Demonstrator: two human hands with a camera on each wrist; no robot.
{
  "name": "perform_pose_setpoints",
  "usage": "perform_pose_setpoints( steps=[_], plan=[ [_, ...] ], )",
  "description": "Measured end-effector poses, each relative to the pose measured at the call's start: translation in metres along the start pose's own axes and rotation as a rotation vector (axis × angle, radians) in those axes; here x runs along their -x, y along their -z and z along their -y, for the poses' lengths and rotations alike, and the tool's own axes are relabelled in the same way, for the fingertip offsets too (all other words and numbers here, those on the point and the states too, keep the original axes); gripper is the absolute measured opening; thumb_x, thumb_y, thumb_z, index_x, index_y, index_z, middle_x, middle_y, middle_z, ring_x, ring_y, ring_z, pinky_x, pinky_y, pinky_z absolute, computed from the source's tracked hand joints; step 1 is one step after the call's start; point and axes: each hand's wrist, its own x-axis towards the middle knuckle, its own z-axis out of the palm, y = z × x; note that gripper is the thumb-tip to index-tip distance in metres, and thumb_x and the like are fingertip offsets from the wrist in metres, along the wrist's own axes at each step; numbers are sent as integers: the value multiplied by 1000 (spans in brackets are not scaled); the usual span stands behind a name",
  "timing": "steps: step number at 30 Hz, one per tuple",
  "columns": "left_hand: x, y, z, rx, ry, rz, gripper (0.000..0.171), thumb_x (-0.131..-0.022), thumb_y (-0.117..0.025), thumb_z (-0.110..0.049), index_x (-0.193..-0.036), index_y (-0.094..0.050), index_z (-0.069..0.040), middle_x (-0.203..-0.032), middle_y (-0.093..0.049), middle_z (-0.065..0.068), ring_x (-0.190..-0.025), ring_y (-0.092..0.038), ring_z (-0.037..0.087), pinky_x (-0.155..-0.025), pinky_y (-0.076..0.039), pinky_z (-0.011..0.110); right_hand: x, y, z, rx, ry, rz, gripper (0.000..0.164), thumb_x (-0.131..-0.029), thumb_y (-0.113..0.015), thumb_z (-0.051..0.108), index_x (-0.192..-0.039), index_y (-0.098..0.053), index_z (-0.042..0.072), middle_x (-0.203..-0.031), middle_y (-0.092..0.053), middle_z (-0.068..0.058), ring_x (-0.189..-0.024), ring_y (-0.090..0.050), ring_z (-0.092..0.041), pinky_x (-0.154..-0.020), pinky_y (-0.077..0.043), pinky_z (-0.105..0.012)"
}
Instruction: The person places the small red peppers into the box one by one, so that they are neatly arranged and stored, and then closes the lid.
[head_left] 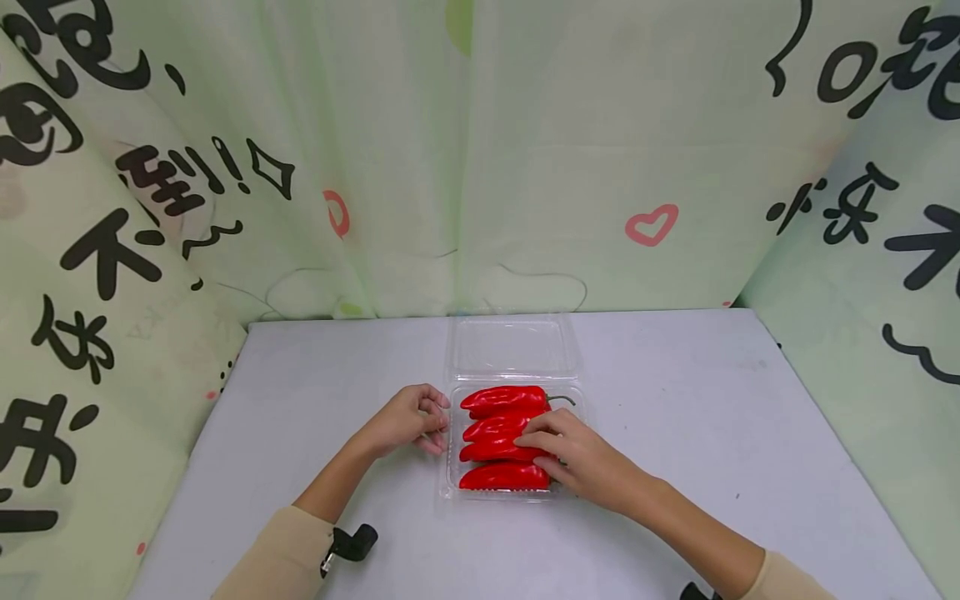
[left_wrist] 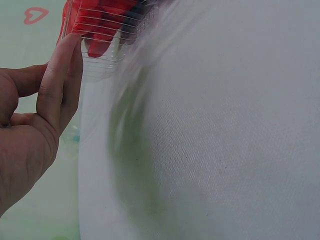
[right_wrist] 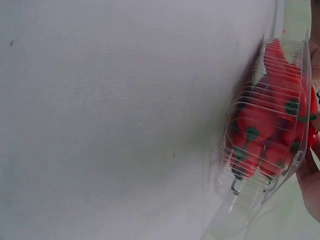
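Observation:
A clear plastic clamshell box (head_left: 447,477) lies on the white table, its lid (head_left: 512,348) folded back toward the rear. Several glossy red peppers (head_left: 504,477) lie in it side by side, some stacked, with green stems toward the right. My left hand (head_left: 422,419) is at the box's left side; in the left wrist view its nearly straight fingers (left_wrist: 52,95) touch the ribbed wall. From the right, my right hand (head_left: 573,454) reaches over the box and grips a red pepper (head_left: 491,451) near its stem end, the fingers hiding that end.
The white table (head_left: 675,400) runs around the box on all sides. Pale green printed curtains (head_left: 555,167) with dark lettering enclose it at the back, left and right. A black wrist camera (head_left: 356,542) sits at the left sleeve.

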Motion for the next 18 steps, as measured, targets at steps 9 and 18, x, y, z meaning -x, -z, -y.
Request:
perform_pose_setpoints(
  steps=[9,18],
  plan=[
    [-1,0,0,-7,-1,-3,30,-98,-67,-3,-122,-53,8,-90,-66,15,-65,-73,20,-63,-65,35,-1,-1,0,-4,2,-4,47,-78,-90,8,-121,-73,15,-122,-64,-1,-114,-59,-18,-85,-64,-29],
    [1,-1,-2,-5,6,-4,29,-99,-65,-2,-122,-53,8,-90,-66,15,-64,-72,20,-63,-65,35,-1,1,0,-1,2,-1,46,-79,-88,8,-122,-73,17,-122,-65,0,-114,-58,-18,-85,-64,-29]
  ],
)
